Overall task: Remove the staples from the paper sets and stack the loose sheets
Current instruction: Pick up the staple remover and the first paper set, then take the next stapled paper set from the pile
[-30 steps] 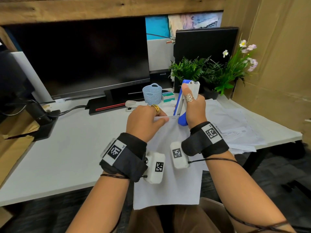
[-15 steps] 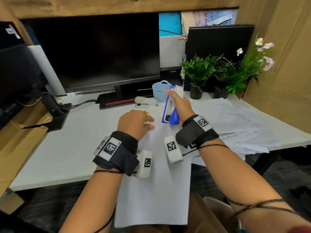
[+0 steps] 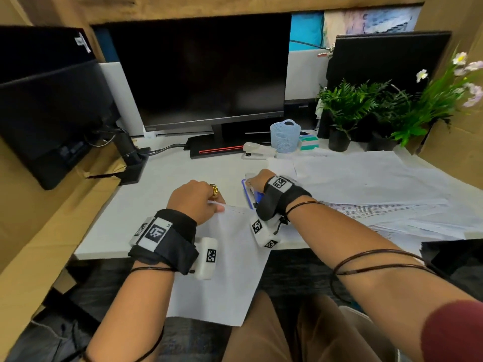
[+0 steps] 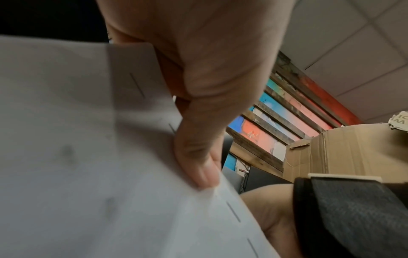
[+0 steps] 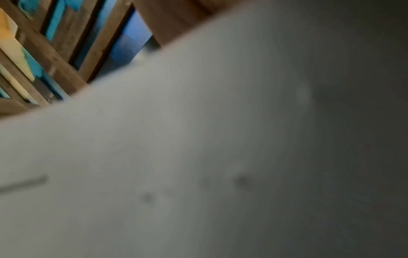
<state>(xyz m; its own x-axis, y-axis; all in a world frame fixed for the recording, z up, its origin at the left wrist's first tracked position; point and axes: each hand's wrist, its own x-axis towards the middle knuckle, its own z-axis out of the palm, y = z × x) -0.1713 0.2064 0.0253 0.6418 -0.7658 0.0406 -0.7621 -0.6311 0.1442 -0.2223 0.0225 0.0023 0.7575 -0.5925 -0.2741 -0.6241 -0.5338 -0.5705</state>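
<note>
White stapled paper sheets [image 3: 222, 265] overhang the white desk [image 3: 156, 184] edge in the head view, the left hand [image 3: 194, 202] pinching their top edge, right hand [image 3: 257, 180] atop a blue-and-white staple remover [image 3: 252, 195] (finger state unclear); the left wrist view shows thumb pressing paper beside staples [image 4: 233, 212]; the right wrist view shows only blurred paper.

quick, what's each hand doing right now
Left hand: pinching the top edge of the paper set.
Right hand: on the blue staple remover at the desk; grip hidden, cannot tell.
</note>
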